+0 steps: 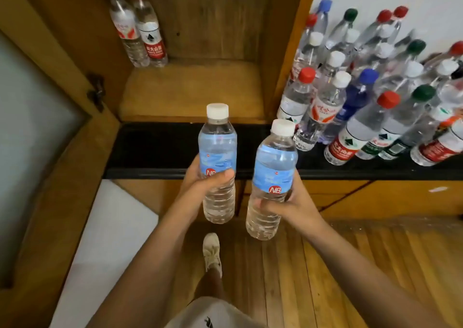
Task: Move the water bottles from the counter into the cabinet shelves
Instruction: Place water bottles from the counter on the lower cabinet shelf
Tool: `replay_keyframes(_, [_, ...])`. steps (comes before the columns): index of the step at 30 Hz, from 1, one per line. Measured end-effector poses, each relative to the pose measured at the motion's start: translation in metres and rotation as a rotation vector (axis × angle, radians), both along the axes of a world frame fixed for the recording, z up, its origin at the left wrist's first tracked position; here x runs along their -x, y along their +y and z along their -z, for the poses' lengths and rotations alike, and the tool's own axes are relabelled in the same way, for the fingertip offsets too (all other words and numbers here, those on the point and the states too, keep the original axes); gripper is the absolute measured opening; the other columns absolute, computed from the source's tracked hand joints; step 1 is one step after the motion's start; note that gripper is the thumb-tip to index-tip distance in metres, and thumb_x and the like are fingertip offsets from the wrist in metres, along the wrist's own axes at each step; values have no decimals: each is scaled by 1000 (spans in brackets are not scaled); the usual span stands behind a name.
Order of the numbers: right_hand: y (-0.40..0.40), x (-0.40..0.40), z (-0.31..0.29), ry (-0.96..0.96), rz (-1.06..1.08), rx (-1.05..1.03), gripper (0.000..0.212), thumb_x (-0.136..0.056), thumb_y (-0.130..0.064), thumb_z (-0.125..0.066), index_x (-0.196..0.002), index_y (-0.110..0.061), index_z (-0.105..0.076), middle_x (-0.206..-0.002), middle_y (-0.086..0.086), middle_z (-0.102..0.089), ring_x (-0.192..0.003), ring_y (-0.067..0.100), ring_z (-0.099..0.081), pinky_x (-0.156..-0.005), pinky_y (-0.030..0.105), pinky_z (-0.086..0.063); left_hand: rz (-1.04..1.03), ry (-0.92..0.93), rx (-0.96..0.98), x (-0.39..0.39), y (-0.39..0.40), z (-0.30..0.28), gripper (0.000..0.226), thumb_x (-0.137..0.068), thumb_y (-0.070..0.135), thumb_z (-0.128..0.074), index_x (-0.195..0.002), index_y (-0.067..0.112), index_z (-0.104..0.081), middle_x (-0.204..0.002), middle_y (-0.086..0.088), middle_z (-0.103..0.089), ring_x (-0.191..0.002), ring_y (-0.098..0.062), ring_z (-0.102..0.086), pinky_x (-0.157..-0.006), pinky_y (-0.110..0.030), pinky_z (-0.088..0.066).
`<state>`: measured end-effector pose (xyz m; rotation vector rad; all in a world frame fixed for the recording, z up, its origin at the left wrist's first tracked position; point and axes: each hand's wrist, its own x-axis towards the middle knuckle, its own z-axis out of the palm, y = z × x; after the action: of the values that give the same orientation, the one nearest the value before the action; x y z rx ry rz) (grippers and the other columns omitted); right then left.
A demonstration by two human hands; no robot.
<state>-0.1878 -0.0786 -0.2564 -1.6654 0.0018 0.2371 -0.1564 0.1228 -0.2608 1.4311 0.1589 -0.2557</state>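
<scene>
My left hand point(200, 180) grips a blue-labelled, white-capped water bottle point(217, 152) upright around its middle. My right hand point(288, 202) grips a second bottle of the same kind point(274, 167), tilted slightly right. Both are held in the air in front of the black counter point(155, 147). Behind the counter, the wooden cabinet shelf point(193, 89) is open, and two bottles point(140, 29) stand at its back left corner. Several bottles with red, white, blue and green caps point(370, 92) crowd the counter to the right.
The cabinet's glass door point(37, 127) stands open on the left. The cabinet's right side panel point(290, 47) separates the shelf from the crowd of bottles. Lower cabinet doors point(350, 197) sit below the counter. My foot point(211, 252) stands on the wooden floor.
</scene>
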Motion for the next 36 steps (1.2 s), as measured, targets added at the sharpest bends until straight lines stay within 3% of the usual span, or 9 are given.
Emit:
replay_keyframes(4, [29, -81, -6, -43, 66, 26, 70, -58, -10, -78, -120, -16, -47, -105, 3, -65, -98, 15, -65, -80, 25, -51, -71, -59, -8, -80, 26, -12, 37, -74, 3, -70, -93, 30, -55, -73, 28, -68, -68, 10, -65, -51, -6, -47])
replay_keyframes(8, [49, -154, -10, -110, 176, 67, 75, -55, -7, -82, -118, -21, -46, -106, 3, -64, -99, 19, -64, -82, 35, -53, -74, -91, -17, -145, 47, -25, 44, -74, -1, -71, -104, 28, -55, -88, 14, -71, -78, 6, -66, -62, -8, -49])
replay_keyframes(11, [59, -198, -10, -150, 231, 102, 73, -55, -7, -84, -107, -37, -43, -106, -3, -61, -104, 21, -61, -89, 45, -51, -118, -112, -4, -190, 51, -30, 52, -74, -6, -70, -115, 18, -48, -100, 9, -62, -86, 1, -62, -69, -8, -50])
replay_keyframes(13, [65, -223, -7, -166, 267, 160, 72, -56, -8, -84, -104, -38, -39, -102, -13, -57, -102, 14, -59, -89, 39, -51, -153, -118, -8, -217, 52, -29, 51, -75, -8, -68, -114, 16, -45, -99, 8, -59, -87, 0, -59, -69, -7, -50])
replay_keyframes(16, [74, -254, 1, -167, 305, 239, 76, -57, -10, -85, -109, -34, -34, -96, -24, -50, -93, -1, -54, -77, 10, -42, -189, -111, -9, -244, 51, -15, 51, -74, -8, -70, -114, 15, -46, -100, 4, -60, -89, -6, -59, -75, -13, -51])
replay_keyframes(20, [88, -282, 14, -167, 296, 246, 79, -59, -6, -84, -116, -28, -34, -102, -18, -49, -97, 1, -48, -66, -8, -35, -231, -69, -9, -260, 50, 6, 57, -73, -5, -72, -119, 14, -45, -101, 6, -60, -89, -3, -59, -74, -12, -51])
replay_keyframes(26, [101, -304, 31, -157, 299, 175, 80, -58, -4, -84, -113, -31, -32, -101, -24, -48, -94, -9, -50, -71, -6, -38, -256, -82, -11, -266, 54, 22, 59, -73, -5, -71, -121, 17, -44, -102, 10, -60, -87, 3, -61, -69, -8, -49])
replay_keyframes(31, [106, -310, 41, -167, 269, 185, 80, -57, -3, -84, -115, -28, -35, -100, -22, -52, -97, -1, -55, -76, 5, -44, -182, -115, -32, -266, 53, 26, 62, -72, -9, -70, -119, 18, -40, -105, 10, -58, -91, 3, -60, -76, -11, -50])
replay_keyframes(36, [106, -309, 46, -161, 236, 193, 82, -57, -9, -85, -119, -29, -35, -101, -23, -54, -100, 0, -55, -82, 15, -45, -180, -117, -43, -267, 54, 28, 65, -70, -10, -71, -120, 16, -39, -105, 10, -58, -90, 5, -59, -72, -9, -48])
